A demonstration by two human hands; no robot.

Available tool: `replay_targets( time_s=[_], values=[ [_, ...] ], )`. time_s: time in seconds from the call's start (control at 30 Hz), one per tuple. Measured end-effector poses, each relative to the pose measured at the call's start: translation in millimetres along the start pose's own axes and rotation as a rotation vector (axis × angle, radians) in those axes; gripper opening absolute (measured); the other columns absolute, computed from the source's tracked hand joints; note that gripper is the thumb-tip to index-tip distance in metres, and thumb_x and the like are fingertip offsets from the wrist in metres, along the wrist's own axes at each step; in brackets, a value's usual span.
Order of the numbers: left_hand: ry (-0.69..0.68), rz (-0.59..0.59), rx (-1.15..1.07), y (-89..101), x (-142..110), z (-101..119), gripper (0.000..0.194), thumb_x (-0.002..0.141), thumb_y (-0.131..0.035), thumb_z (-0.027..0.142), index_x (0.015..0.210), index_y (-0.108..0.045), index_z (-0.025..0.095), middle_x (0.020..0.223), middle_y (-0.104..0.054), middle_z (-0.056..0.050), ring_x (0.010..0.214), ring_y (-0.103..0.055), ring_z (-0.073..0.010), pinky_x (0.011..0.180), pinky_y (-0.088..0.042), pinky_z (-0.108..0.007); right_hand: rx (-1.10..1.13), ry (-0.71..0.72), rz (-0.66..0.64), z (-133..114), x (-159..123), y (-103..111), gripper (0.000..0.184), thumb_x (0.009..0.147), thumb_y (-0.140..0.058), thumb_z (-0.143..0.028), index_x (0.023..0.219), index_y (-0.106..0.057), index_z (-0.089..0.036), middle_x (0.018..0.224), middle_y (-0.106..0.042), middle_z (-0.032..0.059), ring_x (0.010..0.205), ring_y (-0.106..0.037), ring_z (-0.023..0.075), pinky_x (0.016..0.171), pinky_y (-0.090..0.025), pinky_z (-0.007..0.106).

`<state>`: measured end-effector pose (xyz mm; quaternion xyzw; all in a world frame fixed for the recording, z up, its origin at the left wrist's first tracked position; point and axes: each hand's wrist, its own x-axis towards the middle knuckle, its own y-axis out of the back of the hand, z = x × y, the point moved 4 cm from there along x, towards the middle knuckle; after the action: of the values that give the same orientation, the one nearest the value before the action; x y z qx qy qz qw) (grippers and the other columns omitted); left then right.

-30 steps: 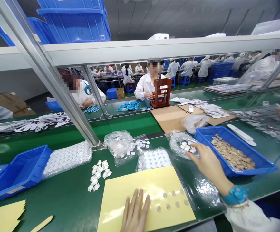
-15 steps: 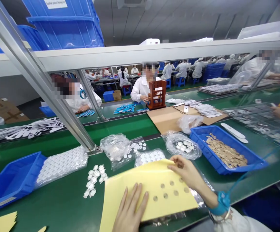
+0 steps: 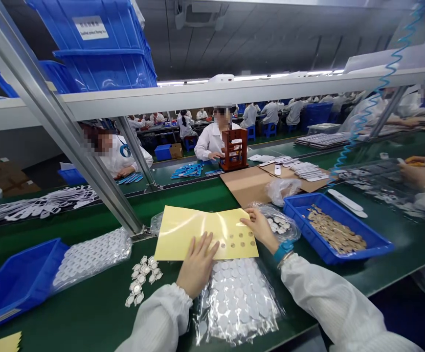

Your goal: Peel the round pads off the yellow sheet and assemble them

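A yellow sheet (image 3: pixel 185 230) with rows of small round greyish spots, stickers or holes I cannot tell, is between my two hands in the head view. My left hand (image 3: pixel 198 261) lies on its lower part, fingers stretched out and slightly apart. At the upper right corner, the thumb and fingers of my right hand (image 3: pixel 260 229) pinch the sheet's edge. Just below the sheet lies a clear plastic bag (image 3: pixel 239 303) filled with white discs in rows. Small white round parts with tabs (image 3: pixel 138 283) are scattered left of my left hand.
A blue tray (image 3: pixel 375 244) of tan pieces stands at right, beside a bag of white discs (image 3: pixel 279 225). At left are another blue tray (image 3: pixel 21 288) and a wrapped pack of white parts (image 3: pixel 95 259). A metal post (image 3: pixel 105 195) rises behind. Co-workers sit across and at right.
Both hands have carried the yellow sheet away from me, uncovering the bag of white discs. The sheet now covers the bags behind it. My view has tilted upward.
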<state>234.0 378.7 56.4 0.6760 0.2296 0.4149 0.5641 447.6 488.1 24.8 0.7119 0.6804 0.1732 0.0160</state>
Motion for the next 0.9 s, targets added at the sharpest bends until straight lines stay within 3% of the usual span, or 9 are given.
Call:
replay_targets(
  time_s=[0.13,0.23,0.3,0.4,0.5,0.67,0.9],
  values=[
    [-0.008,-0.056,-0.075,-27.2,-7,4,0.042,0.093,-0.036,0.028,0.134,-0.044,0.026,0.146,-0.043,-0.008,0.137,-0.029,-0.0261,0.109,-0.029,-0.054,-0.131,0.024,0.010,5,3,-9,0.031,0.091,-0.056,-0.031,0.117,-0.054,-0.016,0.112,-0.059,0.0067,0.093,-0.062,0.0181,0.079,-0.053,0.038],
    [0.037,-0.075,-0.135,-38.0,-9,-3,0.043,0.093,-0.035,0.036,0.135,-0.042,0.028,0.145,-0.045,-0.008,0.136,-0.032,-0.0275,0.108,-0.029,-0.057,-0.233,0.109,0.034,-9,-9,-13,0.037,0.090,-0.056,-0.031,0.124,-0.049,-0.018,0.129,-0.050,0.0088,0.110,-0.054,0.0238,0.091,-0.047,0.046],
    [0.058,-0.080,-0.181,-42.8,-10,-7,0.045,0.093,-0.034,0.037,0.138,-0.038,0.028,0.144,-0.045,-0.007,0.136,-0.033,-0.0244,0.110,-0.029,-0.053,-0.293,0.168,-0.018,-19,-23,-20,0.033,0.090,-0.056,-0.031,0.120,-0.053,-0.019,0.129,-0.050,0.0082,0.114,-0.051,0.0241,0.095,-0.043,0.047],
    [0.122,-0.067,-0.244,-48.6,-10,-12,0.049,0.094,-0.030,0.032,0.141,-0.030,0.018,0.143,-0.047,-0.011,0.134,-0.037,-0.0199,0.111,-0.032,-0.046,-0.365,0.208,-0.185,-25,-44,-41,0.018,0.089,-0.057,-0.032,0.098,-0.062,-0.017,0.107,-0.062,0.0047,0.100,-0.058,0.0187,0.089,-0.047,0.041],
    [0.192,-0.052,-0.295,-52.6,-11,-13,0.048,0.094,-0.027,0.027,0.140,-0.028,0.012,0.142,-0.047,-0.016,0.133,-0.039,-0.0195,0.111,-0.032,-0.046,-0.430,0.172,-0.278,-18,-54,-61,0.019,0.089,-0.058,-0.033,0.089,-0.063,-0.015,0.095,-0.064,0.0029,0.090,-0.061,0.0163,0.084,-0.049,0.038],
    [0.235,-0.045,-0.371,-52.0,-11,-14,0.044,0.094,-0.027,0.024,0.136,-0.034,0.014,0.141,-0.049,-0.014,0.133,-0.040,-0.0184,0.112,-0.031,-0.045,-0.472,0.069,-0.301,-1,-49,-77,0.020,0.091,-0.055,-0.034,0.096,-0.062,-0.015,0.098,-0.064,0.0036,0.087,-0.062,0.0151,0.080,-0.051,0.036],
    [0.244,-0.017,-0.433,-50.1,-12,-17,0.043,0.093,-0.028,0.024,0.134,-0.039,0.015,0.138,-0.052,-0.015,0.130,-0.044,-0.0196,0.110,-0.033,-0.047,-0.422,-0.014,-0.281,8,-44,-79,0.021,0.091,-0.055,-0.032,0.100,-0.060,-0.014,0.098,-0.064,0.0036,0.083,-0.063,0.0141,0.075,-0.053,0.033]
  ],
)
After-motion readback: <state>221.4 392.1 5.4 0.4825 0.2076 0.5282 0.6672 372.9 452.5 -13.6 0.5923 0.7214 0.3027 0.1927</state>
